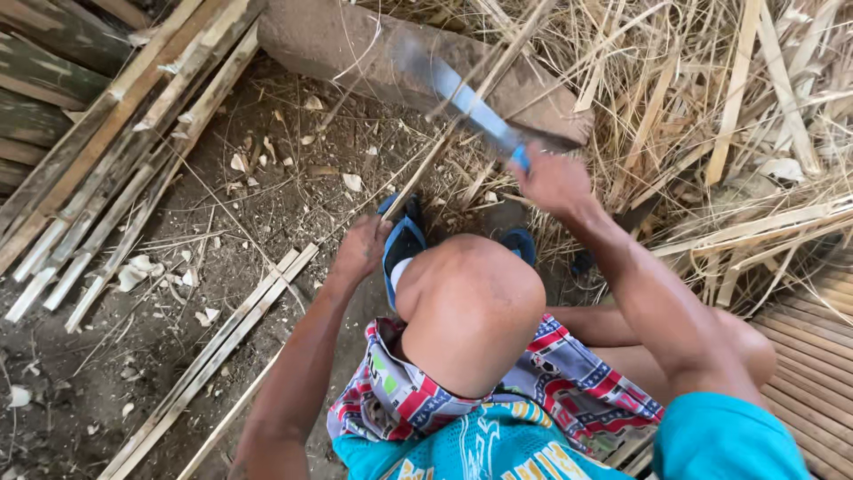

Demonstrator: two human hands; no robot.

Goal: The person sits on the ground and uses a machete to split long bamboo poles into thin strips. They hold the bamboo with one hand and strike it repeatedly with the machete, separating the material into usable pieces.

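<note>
Fingers of the right hand (553, 182) are closed around the blue handle of a machete (462, 98), whose blurred blade runs up and left from the grip across a brown log (355, 44) at the top of the ground. The left hand (360, 251) is closed on a thin bamboo strip (425, 164) that slants up and to the right from that grip until it crosses under the blade, just short of the right hand. Below the left hand, a bare knee (471, 302) rises above a blue sandal (402, 240). Split bamboo slats (115, 142) lie along the left edge of the dirt ground (267, 196), more slats (213, 356) run diagonally beside the left forearm, and dry straw (711, 116) heaps at the right.
</note>
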